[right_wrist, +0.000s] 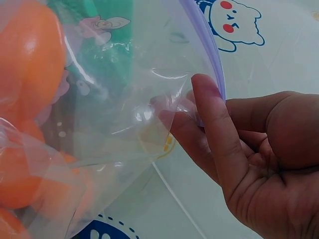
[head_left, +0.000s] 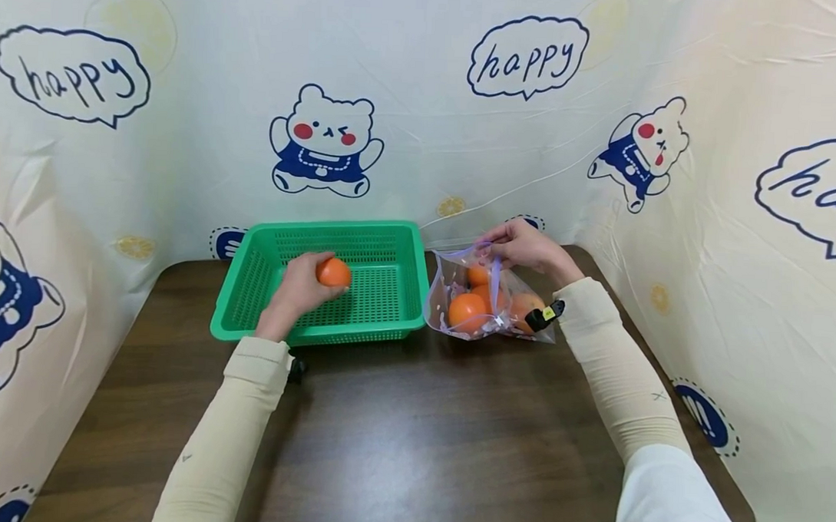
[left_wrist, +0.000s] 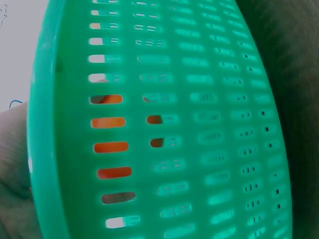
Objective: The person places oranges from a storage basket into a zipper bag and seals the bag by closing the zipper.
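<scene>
Over the green basket (head_left: 312, 332), the left hand (head_left: 299, 289) grips an orange (head_left: 335, 273). In the left wrist view the basket's side (left_wrist: 199, 164) hides most of that hand (left_wrist: 15, 164), and orange colour shows through its slots. A clear bag with a purple rim (head_left: 450, 323) stands right of the basket, holding several oranges (head_left: 468, 313). The right hand (head_left: 525, 245) pinches the bag's rim at its far right. The right wrist view has the fingers of this hand (right_wrist: 244, 149) on the purple edge, with oranges (right_wrist: 30, 64) inside the clear film.
A dark brown table (head_left: 411, 445) lies under the basket and bag. White sheeting (head_left: 422, 138) with printed bears and lettering hangs behind and at both sides. Black wrist cameras sit at both cuffs, the right one (head_left: 544, 316) close against the bag.
</scene>
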A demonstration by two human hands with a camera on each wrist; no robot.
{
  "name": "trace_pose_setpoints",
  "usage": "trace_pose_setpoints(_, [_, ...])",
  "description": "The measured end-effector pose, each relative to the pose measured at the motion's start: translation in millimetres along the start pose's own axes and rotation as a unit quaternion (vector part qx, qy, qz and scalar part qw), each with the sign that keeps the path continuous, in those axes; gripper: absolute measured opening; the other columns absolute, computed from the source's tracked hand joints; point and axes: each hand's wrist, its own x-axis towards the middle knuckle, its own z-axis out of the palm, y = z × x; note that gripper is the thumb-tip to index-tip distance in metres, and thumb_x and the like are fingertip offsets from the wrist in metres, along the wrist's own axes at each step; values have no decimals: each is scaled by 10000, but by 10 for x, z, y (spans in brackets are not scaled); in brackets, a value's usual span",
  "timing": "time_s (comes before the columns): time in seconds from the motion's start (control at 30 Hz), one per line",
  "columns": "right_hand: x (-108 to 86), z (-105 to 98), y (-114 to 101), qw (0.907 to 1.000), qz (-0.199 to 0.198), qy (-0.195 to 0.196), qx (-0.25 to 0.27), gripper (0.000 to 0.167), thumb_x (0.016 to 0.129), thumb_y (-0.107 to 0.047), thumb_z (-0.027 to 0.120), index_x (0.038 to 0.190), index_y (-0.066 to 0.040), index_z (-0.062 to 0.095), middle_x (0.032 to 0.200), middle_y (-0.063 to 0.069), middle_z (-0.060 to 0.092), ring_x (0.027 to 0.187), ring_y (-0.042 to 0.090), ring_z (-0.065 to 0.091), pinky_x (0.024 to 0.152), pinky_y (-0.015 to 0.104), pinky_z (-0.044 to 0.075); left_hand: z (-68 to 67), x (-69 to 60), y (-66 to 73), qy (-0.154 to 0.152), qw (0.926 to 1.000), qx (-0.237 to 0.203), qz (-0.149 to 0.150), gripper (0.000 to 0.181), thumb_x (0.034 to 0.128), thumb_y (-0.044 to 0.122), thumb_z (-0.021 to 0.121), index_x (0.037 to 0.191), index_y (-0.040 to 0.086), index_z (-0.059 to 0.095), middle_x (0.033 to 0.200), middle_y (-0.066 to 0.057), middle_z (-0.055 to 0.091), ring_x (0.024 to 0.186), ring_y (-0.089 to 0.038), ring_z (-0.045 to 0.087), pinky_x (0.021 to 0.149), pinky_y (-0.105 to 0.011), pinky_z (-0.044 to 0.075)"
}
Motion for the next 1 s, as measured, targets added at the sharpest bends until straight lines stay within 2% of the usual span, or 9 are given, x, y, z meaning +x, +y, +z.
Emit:
trace_pose_setpoints(0.13, [-5, 12, 6, 10000, -30, 37, -21, 286, 1025, 15, 525, 1269, 83, 657, 1149, 260, 720, 825, 172, 748, 747, 379, 634, 14, -19, 12, 132, 9998, 7, 139, 741, 872, 220, 810, 1493, -5, 474, 1457, -267, 504, 1237, -448, 527, 942, -601, 526])
trace_pose_setpoints(0.37, [-24, 23, -1, 9999, -102, 134, 20, 287, 1018, 28, 519, 1260, 86, 663, 1153, 278, 713, 870, 240, 761, 712, 351, 635, 49, -49, 66, 389, 9987, -117, 315, 727, 852, 222, 840, 1468, 16, 516, 1459, -239, 524, 1251, -434, 531, 956, -595, 527])
trace_pose_setpoints(0.63, [-9, 38, 0, 9999, -30, 137, -19, 296, 1017, -1, 549, 1281, 82, 653, 1169, 266, 712, 855, 218, 755, 753, 392, 634, 47, -100, 231, 665, 9966, -216, 446, 713, 838, 257, 855, 1446, 36, 554, 1446, -211, 554, 1246, -421, 533, 946, -594, 534])
trace_pose_setpoints(0.8, [-14, 38, -12, 9998, -27, 186, 6, 289, 1016, -3, 553, 1271, 77, 661, 1160, 261, 716, 834, 202, 749, 738, 376, 634, 50, -120, 316, 755, 9952, -259, 572, 711, 832, 272, 858, 1441, 48, 566, 1446, -198, 560, 1259, -420, 528, 940, -592, 541])
trace_pose_setpoints(1.0, [-16, 21, -10, 9996, -56, 285, -9, 274, 1020, -1, 548, 1250, 70, 678, 1143, 246, 726, 829, 206, 748, 763, 418, 632, 52, -136, 415, 875, 9930, -285, 739, 702, 826, 267, 864, 1431, 54, 578, 1444, -186, 565, 1268, -413, 539, 951, -581, 545])
